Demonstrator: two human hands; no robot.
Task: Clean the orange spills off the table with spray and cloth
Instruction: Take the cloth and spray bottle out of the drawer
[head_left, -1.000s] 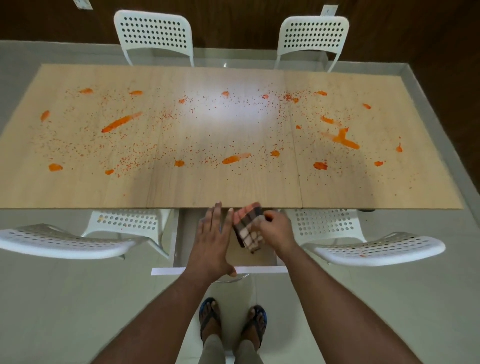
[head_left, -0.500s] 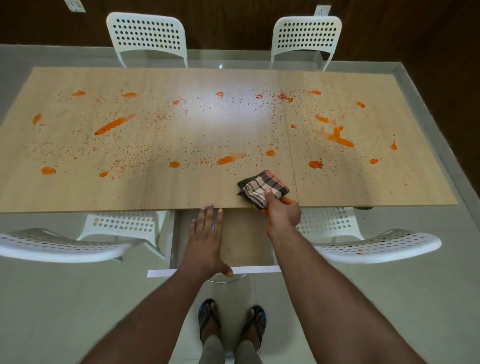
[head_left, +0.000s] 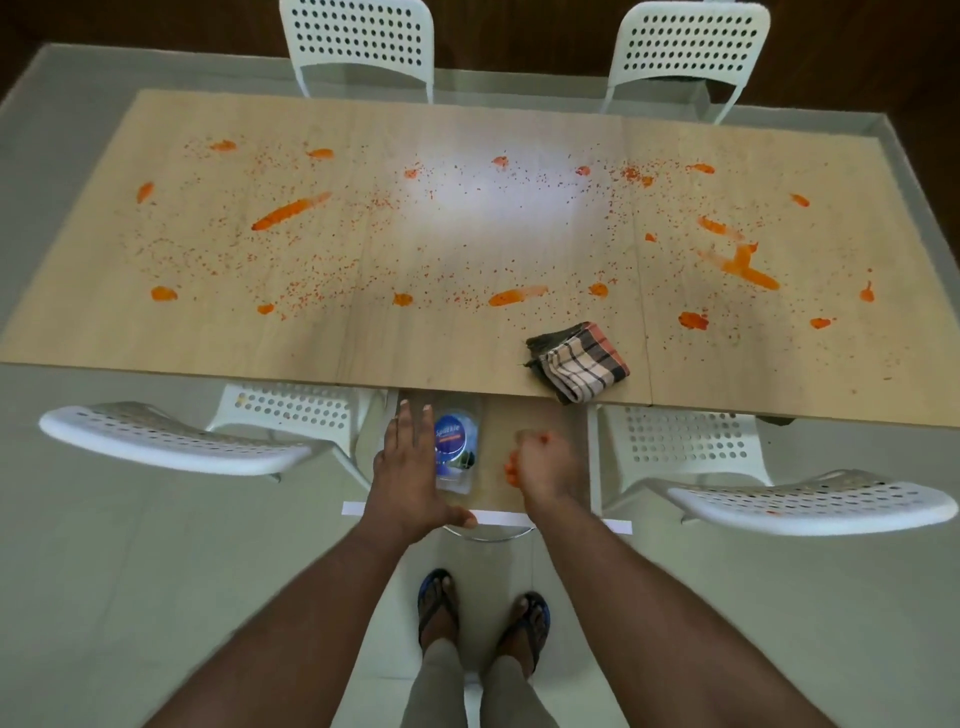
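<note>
Step in hand, by judgement: fetching the spray bottle (head_left: 453, 451) from the open drawer (head_left: 540, 415) under the near edge of the worktop (head_left: 363, 358).

Left hand (head_left: 408, 470) flat, fingers straight and pointing to 12 o'clock, resting on the drawer's left part, touching or just beside the bottle; grip wide, holding nothing. Best kept there to steady the drawer.

Bottle lying on its side in the drawer, blue label up, between the two hands. Worth taking round the body, nozzle kept away from the face.

Right hand (head_left: 545, 467) at 3 o'clock of the bottle, fingers curled loosely, orange smears on the fingertips; nothing visibly held, though the inside of the grip cannot be told for sure.

Cloth (head_left: 579, 361) folded on the worktop's near edge, at 1 o'clock of the drawer, one corner overhanging. Safer nudged inward before spraying. Orange spills (head_left: 288, 213) spread across the whole worktop, none wiped yet.
</note>
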